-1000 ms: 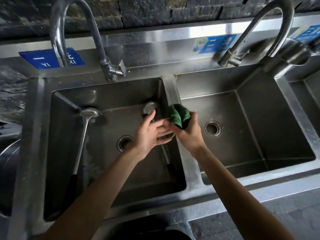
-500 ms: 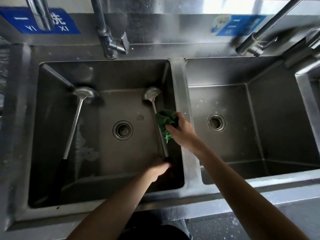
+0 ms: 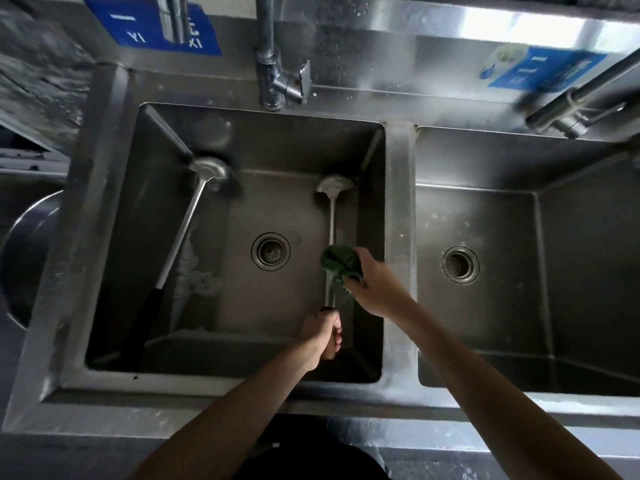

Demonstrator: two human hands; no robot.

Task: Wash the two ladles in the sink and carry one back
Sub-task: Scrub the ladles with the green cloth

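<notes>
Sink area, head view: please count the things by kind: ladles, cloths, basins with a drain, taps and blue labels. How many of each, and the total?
Ladles: 2 (left ladle, right ladle)
Green cloth: 1
Basins with a drain: 2 (left basin, right basin)
Taps: 2 (left tap, right tap)
Blue labels: 2 (left label, right label)
Total: 9

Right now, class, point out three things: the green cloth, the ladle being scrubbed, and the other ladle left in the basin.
green cloth (image 3: 338,263), head view, on its bunched middle.
ladle being scrubbed (image 3: 331,221), head view, on its metal shaft.
other ladle (image 3: 188,216), head view, on its metal shaft.
</notes>
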